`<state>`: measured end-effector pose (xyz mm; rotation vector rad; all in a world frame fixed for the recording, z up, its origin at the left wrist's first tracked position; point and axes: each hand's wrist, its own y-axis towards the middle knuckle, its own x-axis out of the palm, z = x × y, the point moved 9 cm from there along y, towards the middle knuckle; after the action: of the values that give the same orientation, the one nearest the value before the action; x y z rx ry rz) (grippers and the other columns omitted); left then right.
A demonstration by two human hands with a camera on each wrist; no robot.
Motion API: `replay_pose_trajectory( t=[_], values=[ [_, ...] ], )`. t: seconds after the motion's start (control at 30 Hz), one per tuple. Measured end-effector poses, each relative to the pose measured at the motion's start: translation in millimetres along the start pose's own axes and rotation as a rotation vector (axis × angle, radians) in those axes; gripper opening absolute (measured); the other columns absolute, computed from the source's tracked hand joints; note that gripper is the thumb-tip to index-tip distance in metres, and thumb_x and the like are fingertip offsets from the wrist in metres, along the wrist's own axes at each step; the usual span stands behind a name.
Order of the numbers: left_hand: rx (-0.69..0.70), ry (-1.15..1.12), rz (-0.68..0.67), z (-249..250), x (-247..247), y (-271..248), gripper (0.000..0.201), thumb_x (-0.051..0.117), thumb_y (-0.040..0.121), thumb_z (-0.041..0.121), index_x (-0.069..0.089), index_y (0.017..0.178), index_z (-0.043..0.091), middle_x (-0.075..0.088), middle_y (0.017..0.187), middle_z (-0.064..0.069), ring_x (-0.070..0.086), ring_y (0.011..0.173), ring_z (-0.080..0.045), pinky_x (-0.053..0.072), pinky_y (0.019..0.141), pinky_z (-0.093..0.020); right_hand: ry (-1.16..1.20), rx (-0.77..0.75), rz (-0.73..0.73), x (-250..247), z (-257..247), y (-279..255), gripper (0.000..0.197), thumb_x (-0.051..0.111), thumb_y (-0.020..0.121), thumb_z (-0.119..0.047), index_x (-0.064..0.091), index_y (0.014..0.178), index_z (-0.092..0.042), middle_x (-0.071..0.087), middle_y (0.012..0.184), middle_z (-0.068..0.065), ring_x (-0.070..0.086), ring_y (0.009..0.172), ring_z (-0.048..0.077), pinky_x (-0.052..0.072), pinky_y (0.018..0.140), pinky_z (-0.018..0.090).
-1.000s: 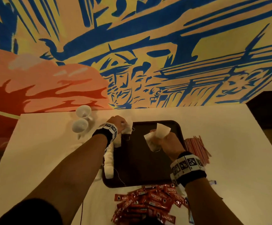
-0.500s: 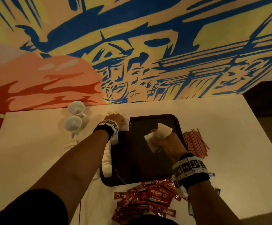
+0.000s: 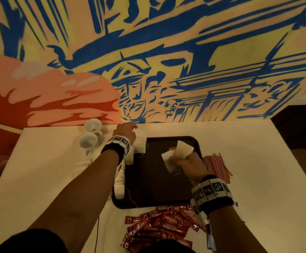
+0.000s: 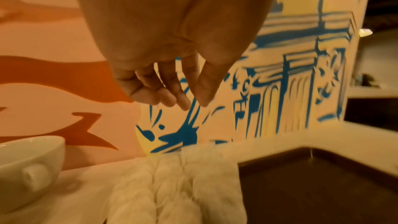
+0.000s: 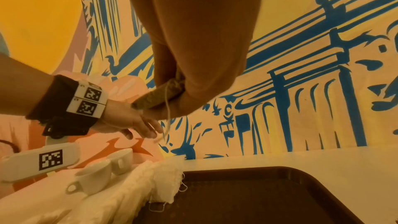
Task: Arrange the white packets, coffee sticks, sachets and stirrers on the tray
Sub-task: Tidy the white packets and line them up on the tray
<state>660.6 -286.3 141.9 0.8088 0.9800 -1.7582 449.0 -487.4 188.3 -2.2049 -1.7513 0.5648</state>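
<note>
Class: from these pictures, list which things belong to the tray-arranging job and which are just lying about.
Job:
dark brown plastic tray
white paper packets in the right hand
row of white packets
red coffee sticks
pink stirrers

Lying about:
two white ceramic cups

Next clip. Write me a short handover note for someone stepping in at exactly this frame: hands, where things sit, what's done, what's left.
Left hand: open, empty, fingers relaxed above the far end of the packet row on the tray's left edge.
Right hand: grips a few white packets over the tray middle.
Off the tray: coffee sticks piled at its near edge, stirrers on its right, two cups far left.
Done: part of the packet row.
Left: place the held packets, then sticks, sachets, stirrers.
</note>
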Motion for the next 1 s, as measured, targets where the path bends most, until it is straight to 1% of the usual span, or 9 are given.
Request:
replay_pose_trajectory(
  t=[0.07,0.17,0.27,0.37,0.53,0.67,0.77,0.87,1.0],
  values=[
    [-0.023,-0.12,0.083,3,-16,-18,0.029,0.061,0.09,0.016,0.065,0.115,0.031,0.066,0.119,0.005,0.056,0.116,-0.02,0.047,0.102,-0.038,0.032,-0.012,-0.027,1,-6,-4,0.026,0.07,0.092,-0.005,0.067,0.111,-0.022,0.067,0.113,0.005,0.066,0.107,0.023,0.061,0.083,0.041],
    [0.005,-0.27,0.199,17,-37,-51,0.021,0.065,0.091,0.015,0.068,0.11,0.023,0.066,0.11,0.003,0.056,0.1,-0.013,0.041,0.087,-0.025,0.089,-0.019,-0.067,0,-14,-12,0.026,0.069,0.092,-0.004,0.068,0.113,-0.02,0.068,0.111,0.008,0.068,0.105,0.027,0.062,0.084,0.049],
    [0.007,-0.429,0.243,33,-51,-88,0.021,0.066,0.09,0.017,0.07,0.11,0.021,0.067,0.108,0.003,0.06,0.099,-0.013,0.047,0.089,-0.028,0.149,-0.007,-0.09,-4,-16,-19,0.024,0.068,0.094,-0.005,0.069,0.114,-0.019,0.068,0.116,0.01,0.067,0.108,0.031,0.06,0.087,0.057],
    [0.024,-0.575,0.236,51,-55,-124,0.019,0.067,0.09,0.019,0.072,0.108,0.023,0.07,0.105,0.004,0.065,0.099,-0.012,0.05,0.093,-0.032,0.186,-0.026,-0.083,-14,-19,-27,0.029,0.073,0.091,-0.007,0.067,0.118,-0.016,0.073,0.116,0.01,0.069,0.112,0.031,0.056,0.095,0.058],
    [0.083,-0.777,0.166,92,-51,-189,0.014,0.064,0.096,0.027,0.072,0.106,0.024,0.073,0.098,0.006,0.067,0.087,-0.012,0.052,0.073,-0.026,0.221,-0.089,-0.122,-28,-38,-45,0.031,0.077,0.089,-0.008,0.069,0.118,-0.011,0.078,0.111,0.005,0.072,0.11,0.025,0.056,0.098,0.049],
    [0.099,-0.824,0.099,123,-42,-225,0.014,0.061,0.098,0.031,0.071,0.106,0.026,0.074,0.099,0.004,0.067,0.088,-0.013,0.055,0.075,-0.028,0.239,-0.101,-0.114,-38,-45,-55,0.06,0.089,0.074,-0.026,0.064,0.124,-0.004,0.077,0.112,0.008,0.073,0.108,0.024,0.056,0.1,0.05],
    [0.116,-0.804,0.049,142,-32,-248,0.014,0.064,0.095,0.039,0.069,0.104,0.031,0.072,0.096,0.008,0.067,0.085,-0.009,0.055,0.074,-0.027,0.189,-0.152,-0.137,-39,-51,-67,0.032,0.078,0.089,-0.016,0.07,0.117,-0.004,0.078,0.108,0.008,0.072,0.108,0.025,0.053,0.102,0.051],
    [0.121,-0.809,0.017,155,-19,-268,0.013,0.069,0.092,0.039,0.065,0.101,0.031,0.073,0.095,0.007,0.07,0.09,-0.011,0.056,0.074,-0.026,0.148,-0.192,-0.181,-36,-55,-82,0.018,0.073,0.093,-0.012,0.073,0.108,-0.004,0.079,0.101,0.009,0.074,0.104,0.025,0.055,0.101,0.05],
    [0.091,-0.793,0.072,153,-12,-290,0.012,0.072,0.091,0.027,0.069,0.102,0.026,0.075,0.091,0.01,0.07,0.091,-0.012,0.057,0.077,-0.034,0.162,-0.195,-0.251,-31,-55,-102,0.021,0.074,0.093,-0.011,0.071,0.112,-0.005,0.079,0.103,0.009,0.075,0.101,0.026,0.057,0.096,0.053]
  ],
)
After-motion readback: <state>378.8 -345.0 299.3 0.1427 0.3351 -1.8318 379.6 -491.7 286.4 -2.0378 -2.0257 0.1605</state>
